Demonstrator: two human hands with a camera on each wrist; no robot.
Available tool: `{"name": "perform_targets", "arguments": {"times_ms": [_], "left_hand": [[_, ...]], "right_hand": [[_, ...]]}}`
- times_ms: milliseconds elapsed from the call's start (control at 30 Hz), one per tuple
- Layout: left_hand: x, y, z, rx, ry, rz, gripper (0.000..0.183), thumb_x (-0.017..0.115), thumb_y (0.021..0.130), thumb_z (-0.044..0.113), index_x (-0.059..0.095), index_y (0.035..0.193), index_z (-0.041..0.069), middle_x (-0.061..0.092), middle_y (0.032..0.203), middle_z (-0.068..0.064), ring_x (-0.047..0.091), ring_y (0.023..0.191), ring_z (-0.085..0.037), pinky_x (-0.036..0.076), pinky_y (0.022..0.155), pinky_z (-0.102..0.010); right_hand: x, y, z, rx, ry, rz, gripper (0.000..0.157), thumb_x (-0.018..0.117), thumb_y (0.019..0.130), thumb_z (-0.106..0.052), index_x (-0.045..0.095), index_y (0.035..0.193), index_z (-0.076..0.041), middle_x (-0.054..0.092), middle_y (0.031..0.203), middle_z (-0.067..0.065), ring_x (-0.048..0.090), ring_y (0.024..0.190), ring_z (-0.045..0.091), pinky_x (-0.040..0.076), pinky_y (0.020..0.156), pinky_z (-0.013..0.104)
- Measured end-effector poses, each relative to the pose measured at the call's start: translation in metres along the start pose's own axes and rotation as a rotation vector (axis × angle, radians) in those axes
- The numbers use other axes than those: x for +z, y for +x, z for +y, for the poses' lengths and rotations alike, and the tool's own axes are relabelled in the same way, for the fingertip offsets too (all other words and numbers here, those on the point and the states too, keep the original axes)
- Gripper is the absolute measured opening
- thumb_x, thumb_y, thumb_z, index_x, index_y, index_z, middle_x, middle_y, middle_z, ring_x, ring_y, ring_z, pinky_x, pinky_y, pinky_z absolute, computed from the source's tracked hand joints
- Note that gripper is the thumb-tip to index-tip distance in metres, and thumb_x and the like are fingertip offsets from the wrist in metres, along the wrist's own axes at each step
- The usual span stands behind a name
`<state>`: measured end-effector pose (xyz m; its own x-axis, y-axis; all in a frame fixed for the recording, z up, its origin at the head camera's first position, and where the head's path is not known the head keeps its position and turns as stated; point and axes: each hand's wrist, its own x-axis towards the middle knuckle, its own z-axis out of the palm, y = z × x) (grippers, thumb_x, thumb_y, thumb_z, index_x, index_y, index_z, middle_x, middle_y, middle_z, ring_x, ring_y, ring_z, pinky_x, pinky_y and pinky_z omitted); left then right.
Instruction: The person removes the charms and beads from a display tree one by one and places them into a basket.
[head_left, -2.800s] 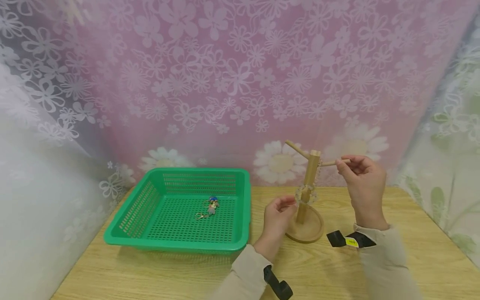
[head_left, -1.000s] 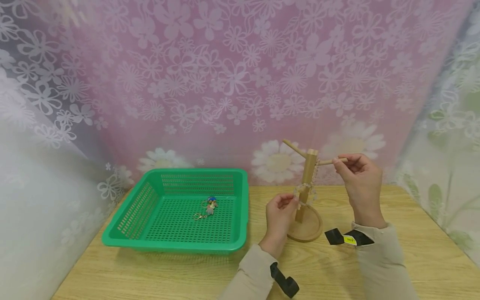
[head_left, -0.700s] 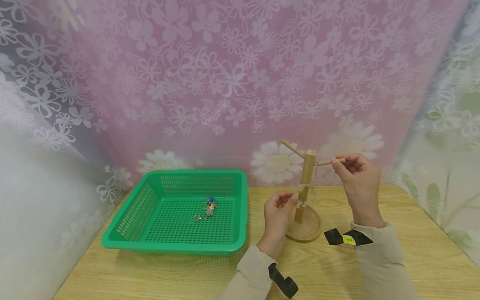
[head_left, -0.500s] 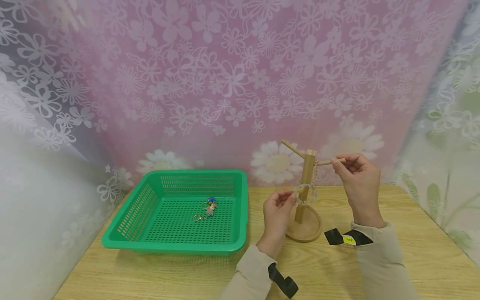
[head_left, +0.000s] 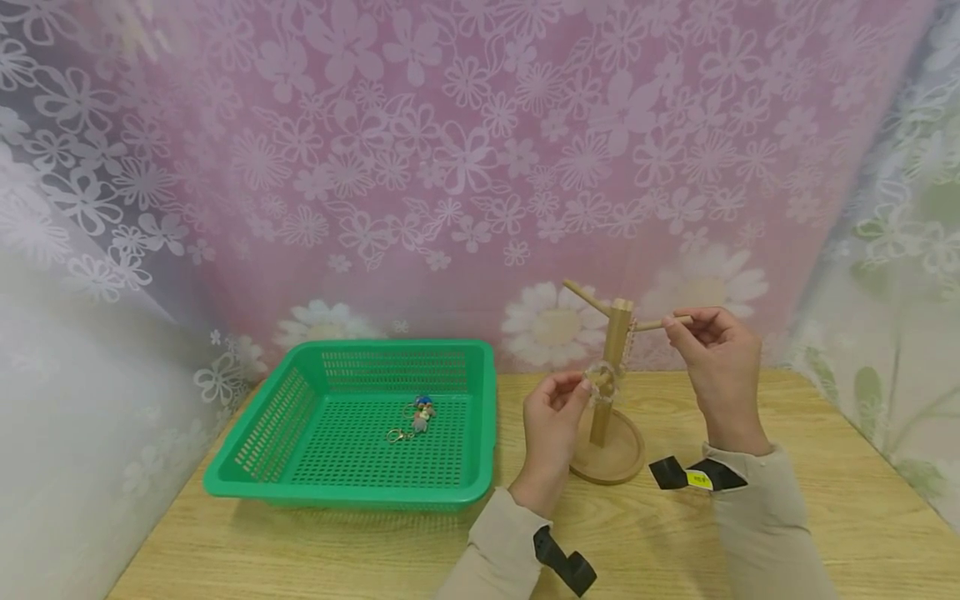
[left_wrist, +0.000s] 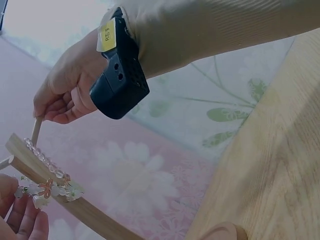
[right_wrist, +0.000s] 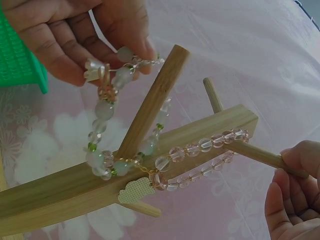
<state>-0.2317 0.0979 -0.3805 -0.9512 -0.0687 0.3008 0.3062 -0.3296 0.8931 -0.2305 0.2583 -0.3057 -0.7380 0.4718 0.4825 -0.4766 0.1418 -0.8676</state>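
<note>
My left hand pinches a bracelet of whitish and green beads with a white flower charm. In the right wrist view this bracelet loops around a front peg of the wooden stand. My right hand grips the outer end of the upper right peg between thumb and fingers. From that peg hangs a clear pink beaded bracelet, close to the post, with a flat pale charm at its lower end. The stand is upright on its round base.
Left of the stand, a green plastic basket holds small figure keychains with metal rings. Another peg juts up and left from the post top. A flowered pink curtain hangs behind the wooden table.
My left hand has risen a little, lifting the whitish bracelet slightly up and to the left against the post. The right hand keeps its hold on the peg.
</note>
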Motion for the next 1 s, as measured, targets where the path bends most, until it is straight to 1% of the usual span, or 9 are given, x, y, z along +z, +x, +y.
{"name": "perform_targets", "arguments": {"times_ms": [200, 367, 467, 533, 600, 700, 800, 1000], "left_hand": [[0.0, 0.0, 0.006, 0.054, -0.002, -0.008, 0.016, 0.068, 0.085, 0.005, 0.066, 0.095, -0.007, 0.065, 0.086, -0.007, 0.058, 0.073, -0.007, 0.049, 0.067, -0.017], [0.0, -0.001, 0.011, 0.072, -0.005, -0.016, 0.017, 0.068, 0.085, 0.005, 0.066, 0.096, -0.007, 0.065, 0.087, -0.009, 0.059, 0.074, -0.007, 0.05, 0.067, -0.017], [0.0, -0.001, 0.013, 0.079, -0.006, -0.017, 0.017, 0.068, 0.085, 0.006, 0.066, 0.096, -0.008, 0.065, 0.087, -0.009, 0.059, 0.073, -0.006, 0.05, 0.067, -0.017], [0.0, -0.001, 0.013, 0.086, -0.012, -0.019, 0.017, 0.068, 0.085, 0.005, 0.066, 0.096, -0.008, 0.065, 0.087, -0.009, 0.058, 0.073, -0.006, 0.05, 0.067, -0.017], [0.0, -0.001, 0.013, 0.101, -0.02, -0.025, 0.018, 0.068, 0.085, 0.005, 0.065, 0.096, -0.009, 0.065, 0.087, -0.011, 0.058, 0.073, -0.006, 0.05, 0.067, -0.017], [0.0, -0.001, 0.015, 0.117, -0.027, -0.037, 0.018, 0.068, 0.085, 0.004, 0.065, 0.096, -0.01, 0.065, 0.088, -0.014, 0.059, 0.073, -0.006, 0.05, 0.067, -0.017], [0.0, 0.0, 0.017, 0.12, -0.027, -0.042, 0.018, 0.067, 0.086, 0.004, 0.065, 0.097, -0.01, 0.066, 0.088, -0.015, 0.059, 0.073, -0.006, 0.05, 0.067, -0.017], [-0.002, -0.001, 0.022, 0.122, -0.022, -0.046, 0.018, 0.067, 0.086, 0.006, 0.065, 0.097, -0.009, 0.065, 0.089, -0.017, 0.058, 0.073, -0.006, 0.049, 0.066, -0.017]], "right_hand": [[0.0, -0.001, 0.0, -0.023, -0.008, -0.01, 0.018, 0.073, 0.081, -0.004, 0.065, 0.093, 0.006, 0.066, 0.079, -0.002, 0.06, 0.066, 0.009, 0.05, 0.06, 0.014], [0.0, -0.001, 0.0, -0.026, -0.019, -0.013, 0.019, 0.073, 0.081, -0.004, 0.065, 0.094, 0.007, 0.066, 0.079, -0.002, 0.06, 0.066, 0.009, 0.05, 0.06, 0.013], [0.0, -0.001, 0.0, -0.024, -0.033, -0.011, 0.019, 0.073, 0.081, -0.005, 0.066, 0.094, 0.006, 0.066, 0.078, -0.001, 0.06, 0.066, 0.01, 0.05, 0.06, 0.014], [0.0, -0.001, -0.001, -0.02, -0.05, -0.013, 0.016, 0.073, 0.081, -0.006, 0.067, 0.094, 0.003, 0.066, 0.078, -0.002, 0.06, 0.066, 0.01, 0.049, 0.059, 0.014], [0.0, 0.0, -0.001, -0.017, -0.048, -0.013, 0.014, 0.073, 0.081, -0.006, 0.067, 0.093, 0.0, 0.066, 0.078, -0.002, 0.06, 0.066, 0.01, 0.05, 0.059, 0.014], [0.0, 0.0, -0.001, -0.014, -0.025, -0.012, 0.013, 0.073, 0.081, -0.004, 0.067, 0.092, 0.0, 0.067, 0.079, -0.002, 0.06, 0.066, 0.009, 0.05, 0.06, 0.014], [0.0, 0.0, 0.0, -0.015, -0.003, -0.006, 0.013, 0.073, 0.08, -0.002, 0.067, 0.091, 0.001, 0.067, 0.079, -0.001, 0.06, 0.065, 0.009, 0.05, 0.059, 0.014], [-0.001, 0.001, 0.002, -0.018, -0.03, -0.001, 0.013, 0.074, 0.08, -0.002, 0.068, 0.091, 0.0, 0.066, 0.076, -0.002, 0.06, 0.063, 0.009, 0.049, 0.057, 0.014]]}}
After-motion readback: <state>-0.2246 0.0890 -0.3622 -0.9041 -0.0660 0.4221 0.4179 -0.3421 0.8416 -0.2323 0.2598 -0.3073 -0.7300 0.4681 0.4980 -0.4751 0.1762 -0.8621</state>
